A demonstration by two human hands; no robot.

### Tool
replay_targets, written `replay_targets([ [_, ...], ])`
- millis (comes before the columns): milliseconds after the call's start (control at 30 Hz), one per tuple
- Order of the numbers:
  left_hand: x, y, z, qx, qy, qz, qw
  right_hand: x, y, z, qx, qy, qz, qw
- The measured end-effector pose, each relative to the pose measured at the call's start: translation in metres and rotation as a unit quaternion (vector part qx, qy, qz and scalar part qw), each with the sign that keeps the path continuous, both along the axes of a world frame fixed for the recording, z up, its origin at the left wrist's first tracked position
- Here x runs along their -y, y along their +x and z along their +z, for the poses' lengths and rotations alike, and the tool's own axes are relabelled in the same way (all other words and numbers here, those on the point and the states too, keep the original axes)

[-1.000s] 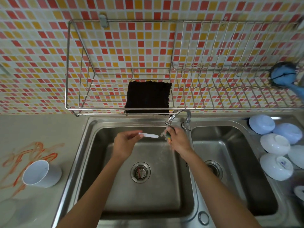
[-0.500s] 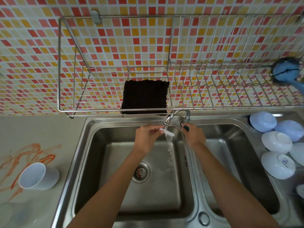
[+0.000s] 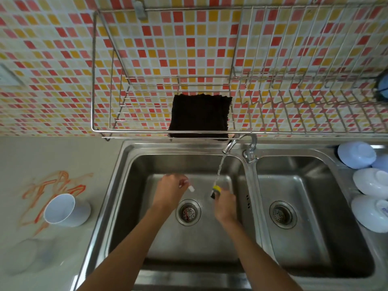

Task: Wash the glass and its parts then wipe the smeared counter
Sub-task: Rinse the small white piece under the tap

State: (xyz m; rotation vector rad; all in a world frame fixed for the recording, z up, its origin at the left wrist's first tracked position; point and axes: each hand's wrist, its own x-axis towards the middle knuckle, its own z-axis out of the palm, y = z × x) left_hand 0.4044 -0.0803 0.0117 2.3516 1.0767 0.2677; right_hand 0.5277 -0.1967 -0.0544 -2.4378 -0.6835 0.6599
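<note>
My left hand (image 3: 170, 191) pinches the small white plastic part (image 3: 191, 188) over the steel sink's (image 3: 134, 164) left basin. My right hand (image 3: 225, 203) grips a yellow-and-dark scrubber (image 3: 215, 191) under the tap stream (image 3: 219, 166) to wet it. The white cup (image 3: 63, 211) waits on the smeared surface (image 3: 31, 156) near the sink's left edge.

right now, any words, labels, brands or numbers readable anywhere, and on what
None can be read.
White bowl at the right of the sink: a blue mark, too blurred to read.
Wall plate on the tiles at far left: nothing legible.
White cup on the counter: no print visible.
</note>
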Motion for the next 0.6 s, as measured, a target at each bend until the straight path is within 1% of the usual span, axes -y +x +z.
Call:
replay_targets([
  [67, 0.005, -0.008, -0.008, 0.011, 0.015, 0.003, 1.000, 0.005, -0.013, -0.003, 0.001, -0.008, 0.057, 0.998],
  [200, 0.018, -0.022, -0.012, 0.022, 0.037, 0.021, 0.999, 0.007, -0.019, 0.001, 0.026, -0.013, 0.093, 0.995],
  [300, 0.029, -0.031, -0.014, 0.052, 0.045, 0.019, 0.997, 0.004, -0.022, 0.009, 0.029, 0.017, 0.081, 0.996],
  [367, 0.030, -0.036, -0.015, 0.039, 0.047, 0.018, 0.998, 0.004, -0.025, 0.017, 0.028, 0.023, 0.072, 0.997],
  [500, 0.026, -0.053, -0.005, 0.059, 0.070, 0.013, 0.996, 0.007, -0.035, 0.027, 0.037, -0.018, 0.109, 0.993],
  [533, 0.025, -0.059, -0.001, 0.055, 0.071, 0.018, 0.996, 0.009, -0.039, 0.029, 0.021, -0.024, 0.098, 0.995],
  [600, 0.025, -0.074, 0.008, 0.052, 0.079, 0.034, 0.995, 0.014, -0.050, 0.040, -0.008, 0.012, 0.047, 0.999],
])
